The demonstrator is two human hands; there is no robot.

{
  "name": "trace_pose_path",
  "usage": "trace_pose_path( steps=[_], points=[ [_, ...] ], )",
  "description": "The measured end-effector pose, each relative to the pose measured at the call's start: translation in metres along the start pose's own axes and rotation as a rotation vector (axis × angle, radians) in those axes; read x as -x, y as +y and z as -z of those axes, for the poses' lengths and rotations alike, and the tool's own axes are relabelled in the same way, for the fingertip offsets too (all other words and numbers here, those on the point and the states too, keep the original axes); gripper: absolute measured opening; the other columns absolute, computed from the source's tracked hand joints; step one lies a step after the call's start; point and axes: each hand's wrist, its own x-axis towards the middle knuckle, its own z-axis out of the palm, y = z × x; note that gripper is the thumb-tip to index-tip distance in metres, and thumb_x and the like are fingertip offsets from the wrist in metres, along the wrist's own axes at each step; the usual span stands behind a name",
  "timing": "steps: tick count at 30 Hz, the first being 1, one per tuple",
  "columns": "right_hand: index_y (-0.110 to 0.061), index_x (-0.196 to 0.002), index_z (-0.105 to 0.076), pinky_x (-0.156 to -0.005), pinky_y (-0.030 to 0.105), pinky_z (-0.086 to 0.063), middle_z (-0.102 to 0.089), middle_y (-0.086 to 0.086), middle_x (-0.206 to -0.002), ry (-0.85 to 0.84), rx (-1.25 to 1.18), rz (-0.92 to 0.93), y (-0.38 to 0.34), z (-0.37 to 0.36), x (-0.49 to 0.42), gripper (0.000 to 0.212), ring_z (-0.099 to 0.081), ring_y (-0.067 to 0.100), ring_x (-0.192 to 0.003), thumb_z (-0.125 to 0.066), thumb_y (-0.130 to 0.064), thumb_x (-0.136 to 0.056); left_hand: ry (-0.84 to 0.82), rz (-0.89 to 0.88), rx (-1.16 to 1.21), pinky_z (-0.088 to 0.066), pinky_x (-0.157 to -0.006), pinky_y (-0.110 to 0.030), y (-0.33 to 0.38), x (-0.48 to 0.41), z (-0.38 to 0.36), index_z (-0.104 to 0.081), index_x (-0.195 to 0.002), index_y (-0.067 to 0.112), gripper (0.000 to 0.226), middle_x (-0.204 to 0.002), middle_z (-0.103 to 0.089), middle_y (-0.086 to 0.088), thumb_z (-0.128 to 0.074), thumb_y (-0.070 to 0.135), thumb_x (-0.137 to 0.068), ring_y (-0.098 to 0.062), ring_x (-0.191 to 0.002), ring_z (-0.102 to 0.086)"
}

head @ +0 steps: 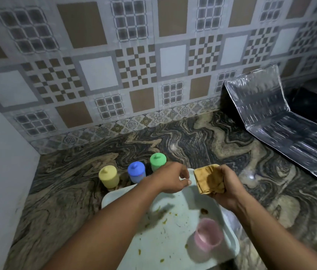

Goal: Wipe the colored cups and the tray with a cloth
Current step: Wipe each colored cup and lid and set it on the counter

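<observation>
1. The right hand (224, 189) grips a bunched yellow-brown cloth (205, 179), its fingers curled round the folds. The cloth sticks out to the left of the fist, above the far right part of the tray.
2. The left hand (173, 178) is over the far edge of the tray (175, 248), with its fingers curled and the thumb close to the fingertips. Whether it pinches the rim or holds nothing cannot be told.
3. The pale tray lies on the marbled surface (192, 137), directly below both forearms. Small greenish and brown food scraps are scattered over its floor.
4. A pink cup (208, 236) stands on the tray near its right rim. It is blurred, and its mouth seems to face up.
5. Three more cups stand upside down in a row on the surface just behind the tray's far left side: a yellow cup (108, 176), a blue cup (136, 172) and a green cup (158, 161), from left to right.
6. A creased foil sheet (270, 114) lies to the right, bent up against the patterned tile wall (134, 65).
</observation>
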Motion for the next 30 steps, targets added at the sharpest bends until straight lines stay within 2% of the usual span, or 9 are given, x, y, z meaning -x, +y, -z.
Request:
trace_pose_path(
  steps=[4,9,14,17,20,22,24,27,30],
  points=[
    [-0.014,-0.067,-0.062,-0.054,0.029,-0.043,-0.061,0.004,-0.054,0.01,-0.048,0.006,0.005,0.021,0.014,0.037,-0.058,0.019,-0.046,-0.04,-0.027,-0.095,-0.21,0.011,-0.018,-0.057,-0.078,-0.037,0.024,0.01,-0.023,-0.072,-0.087,0.024,0.039,-0.081,-0.069,0.01,-0.077,0.061,-0.075,-0.013,-0.08,-0.065],
    [-0.017,-0.075,-0.06,-0.055,0.03,-0.041,-0.059,0.005,-0.063,0.064,0.014,0.003,0.021,0.041,0.025,0.028,-0.055,0.021,-0.055,-0.049,-0.031,-0.096,-0.264,-0.005,-0.148,-0.057,-0.076,-0.039,0.038,0.017,-0.057,-0.071,-0.09,0.024,0.04,-0.08,-0.067,0.006,-0.08,0.059,-0.072,-0.018,-0.084,-0.064],
    [-0.012,-0.083,-0.067,-0.058,0.035,-0.041,-0.061,0.013,-0.075,0.162,0.119,0.05,0.029,0.051,0.029,0.025,-0.056,0.026,-0.065,-0.059,-0.034,-0.089,-0.164,-0.064,-0.146,-0.058,-0.074,-0.042,0.035,0.015,-0.069,-0.074,-0.087,0.023,0.016,-0.085,-0.073,0.003,-0.074,0.038,-0.085,-0.021,-0.082,-0.065],
    [-0.007,-0.099,-0.069,-0.062,0.041,-0.048,-0.067,0.018,-0.087,0.178,0.207,0.201,0.026,0.05,0.032,0.031,-0.062,0.029,-0.074,-0.06,-0.035,-0.089,-0.095,-0.029,-0.028,-0.057,-0.069,-0.036,0.027,0.008,-0.055,-0.074,-0.076,0.021,0.022,-0.067,-0.07,0.011,-0.074,0.04,-0.087,-0.009,-0.068,-0.063],
    [-0.018,-0.113,-0.068,-0.073,0.034,-0.054,-0.074,0.006,-0.102,0.111,0.317,0.445,0.023,0.039,0.043,0.022,-0.067,0.017,-0.087,-0.057,-0.029,-0.098,-0.006,0.007,0.141,-0.044,-0.058,-0.025,0.025,0.001,-0.032,-0.069,-0.062,0.022,0.029,-0.051,-0.061,0.014,-0.074,0.034,-0.089,-0.001,-0.051,-0.051],
    [-0.028,-0.124,-0.064,-0.077,0.027,-0.055,-0.072,-0.004,-0.109,-0.011,0.459,0.558,0.028,0.027,0.052,0.028,-0.068,0.009,-0.095,-0.055,-0.039,-0.099,0.062,0.033,0.272,-0.041,-0.057,-0.025,0.023,-0.004,-0.022,-0.069,-0.064,0.022,0.028,-0.052,-0.061,0.013,-0.073,0.031,-0.09,0.0,-0.05,-0.05],
    [-0.035,-0.126,-0.061,-0.071,0.022,-0.052,-0.07,-0.005,-0.105,-0.11,0.53,0.594,0.034,0.013,0.058,0.039,-0.067,0.008,-0.088,-0.044,-0.056,-0.098,0.131,0.029,0.362,-0.041,-0.059,-0.028,0.022,-0.008,-0.016,-0.069,-0.066,0.021,0.028,-0.054,-0.061,0.011,-0.073,0.039,-0.088,-0.004,-0.052,-0.05],
    [-0.033,-0.116,-0.067,-0.076,0.027,-0.05,-0.072,-0.002,-0.106,-0.11,0.472,0.55,0.035,0.0,0.052,0.058,-0.065,0.01,-0.092,-0.027,-0.069,-0.095,0.158,-0.018,0.433,-0.044,-0.062,-0.035,0.019,-0.012,-0.011,-0.073,-0.07,0.026,0.027,-0.062,-0.066,0.007,-0.072,0.051,-0.082,-0.009,-0.06,-0.054],
    [-0.022,-0.107,-0.073,-0.081,0.045,-0.055,-0.075,0.012,-0.106,-0.131,0.222,0.257,0.018,-0.006,0.045,0.051,-0.068,0.029,-0.097,-0.036,-0.057,-0.101,0.152,-0.083,0.456,-0.051,-0.07,-0.04,0.019,-0.013,-0.001,-0.078,-0.078,0.026,0.012,-0.077,-0.068,0.007,-0.078,0.037,-0.083,-0.011,-0.072,-0.061]
  ],
)
